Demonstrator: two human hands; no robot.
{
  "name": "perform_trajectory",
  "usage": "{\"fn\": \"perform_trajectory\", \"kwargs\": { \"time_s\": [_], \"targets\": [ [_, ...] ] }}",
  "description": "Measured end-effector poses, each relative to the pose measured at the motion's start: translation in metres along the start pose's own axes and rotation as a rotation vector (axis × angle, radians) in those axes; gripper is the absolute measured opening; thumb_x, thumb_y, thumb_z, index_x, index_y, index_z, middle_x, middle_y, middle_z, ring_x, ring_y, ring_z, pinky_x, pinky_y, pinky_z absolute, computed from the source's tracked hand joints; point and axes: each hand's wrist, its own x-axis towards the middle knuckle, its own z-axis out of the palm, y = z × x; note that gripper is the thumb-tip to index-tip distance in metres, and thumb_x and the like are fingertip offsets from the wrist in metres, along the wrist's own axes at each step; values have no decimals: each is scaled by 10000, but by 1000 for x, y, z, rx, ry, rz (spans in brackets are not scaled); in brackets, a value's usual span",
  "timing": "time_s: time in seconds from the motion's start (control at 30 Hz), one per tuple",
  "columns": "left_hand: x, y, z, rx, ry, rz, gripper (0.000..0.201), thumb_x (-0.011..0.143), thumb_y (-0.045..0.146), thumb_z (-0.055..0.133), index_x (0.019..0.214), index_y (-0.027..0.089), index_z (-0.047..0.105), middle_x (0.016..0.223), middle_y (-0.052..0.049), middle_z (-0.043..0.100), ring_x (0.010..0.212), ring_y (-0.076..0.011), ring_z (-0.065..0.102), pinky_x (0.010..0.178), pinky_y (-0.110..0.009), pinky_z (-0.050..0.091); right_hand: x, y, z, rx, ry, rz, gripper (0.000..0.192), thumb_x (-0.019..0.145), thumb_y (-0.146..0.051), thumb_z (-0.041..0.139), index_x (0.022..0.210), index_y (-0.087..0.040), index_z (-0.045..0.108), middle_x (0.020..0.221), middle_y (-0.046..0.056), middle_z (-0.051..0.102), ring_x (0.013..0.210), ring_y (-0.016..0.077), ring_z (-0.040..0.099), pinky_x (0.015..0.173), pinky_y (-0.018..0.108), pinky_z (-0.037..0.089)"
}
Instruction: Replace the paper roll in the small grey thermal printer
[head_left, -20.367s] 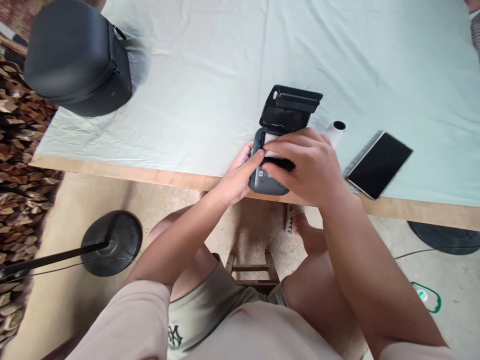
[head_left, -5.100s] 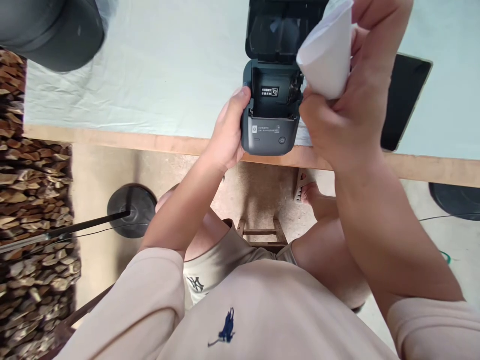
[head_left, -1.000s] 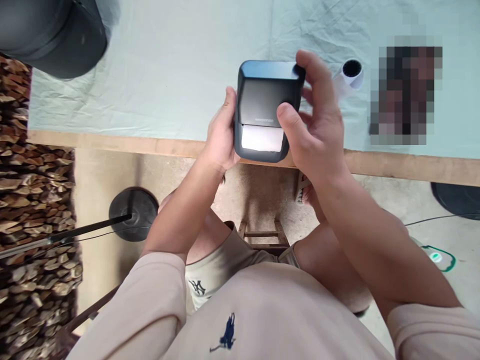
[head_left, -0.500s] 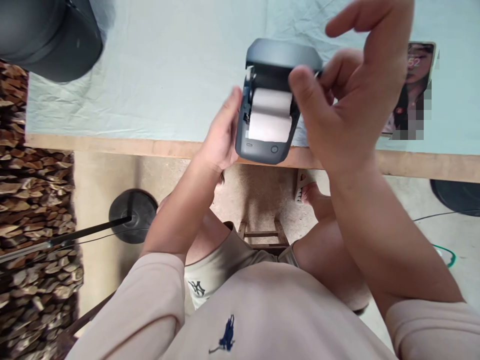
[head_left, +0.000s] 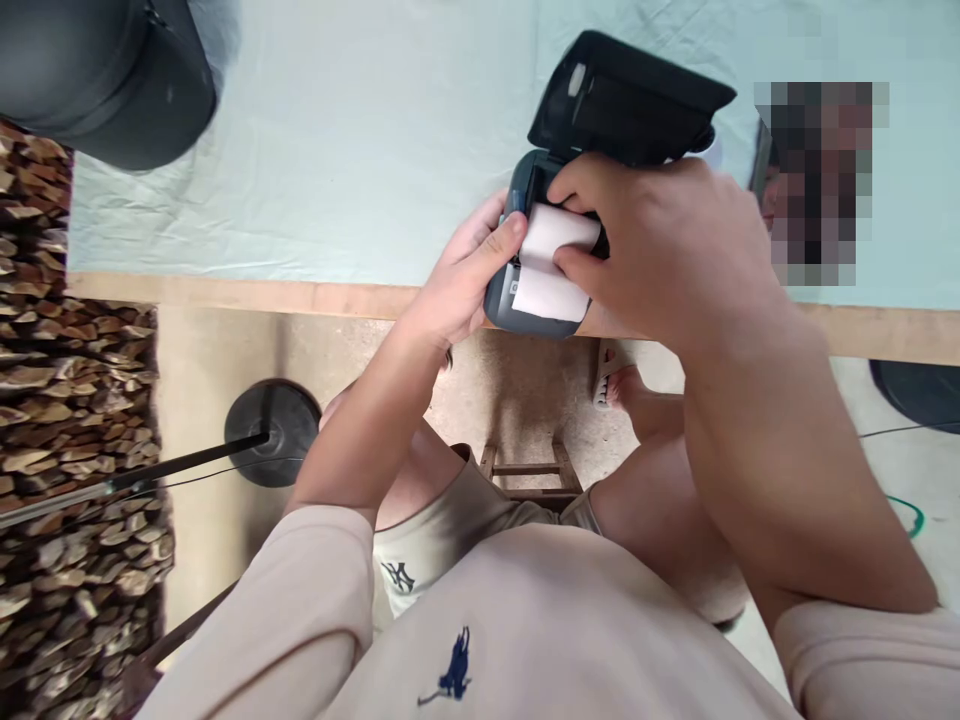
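Note:
A small dark grey label printer (head_left: 537, 324) is held over the front edge of the table. Its black lid (head_left: 637, 105) is swung up and back. Inside lies a white paper roll (head_left: 553, 232), with its loose end hanging over the printer's front. My left hand (head_left: 472, 268) grips the printer's left side, thumb on the upper rim. From the right, my right hand (head_left: 675, 250) reaches into the compartment, thumb and forefinger closed on the right part of the roll. The right hand covers the printer's right side.
A light blue cloth (head_left: 360, 120) covers the table, which has a bare wooden front edge (head_left: 300, 296). A large dark cylindrical object (head_left: 105, 80) stands at the far left. A partly pixelated phone (head_left: 763, 190) lies at the right. Stacked firewood (head_left: 75, 450) and a stand base (head_left: 274, 430) are lower left.
The printer's lid has swung further back. My right hand has moved from the lid down onto the paper roll. My left thumb has come over the printer's rim.

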Motion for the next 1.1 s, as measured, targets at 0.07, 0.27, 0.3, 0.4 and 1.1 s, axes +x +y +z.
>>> {"fn": "perform_trajectory", "kwargs": {
  "time_s": [0.07, 0.27, 0.3, 0.4, 1.1],
  "targets": [
    [0, 0, 0, -5, -7, -5, 223, 1182, 386, 652, 1154, 233, 811, 1339, -76, 889, 1789, -355, 564, 1432, -554, 584, 0, -7, -5, -17, -23, 1, 405, 736, -443, 930, 1112, -389, 787, 801, 26, 677, 783, 303, 645, 850, 583, 663],
    [11, 2, -5, -52, 106, -49, 416, 1221, 518, 558, 1048, 221, 794, 1111, -91, 891, 1670, -360, 689, 1350, -526, 651, 14, -11, -38, 556, 78, 144, 449, 809, -407, 800, 1243, -298, 767, 848, 3, 696, 575, 138, 465, 525, 339, 385],
    [14, 3, -6, -68, 129, -78, 513, 1239, 564, 483, 1063, 205, 804, 1095, -98, 891, 1642, -358, 716, 1328, -521, 667, 17, 0, -41, 679, 158, 264, 372, 858, -438, 749, 1202, -294, 752, 843, 12, 651, 559, 145, 473, 495, 332, 326],
    [20, 3, -9, -101, 183, -118, 656, 1245, 643, 372, 1107, 207, 842, 1130, -106, 914, 1590, -332, 761, 1295, -490, 692, 18, 43, -45, 915, 306, 624, 265, 1057, -503, 524, 1092, -319, 712, 1009, 93, 696, 665, 189, 579, 515, 387, 369],
    [18, 8, -10, -126, 104, -104, 710, 1297, 515, 247, 1129, 191, 856, 1082, -102, 937, 1784, -286, 569, 1506, -452, 483, 0, 37, -26, -321, 331, 354, 609, 844, -44, 577, 1422, -203, 686, 1429, 180, 718, 1289, 367, 740, 1222, 631, 565]
  ]
}}
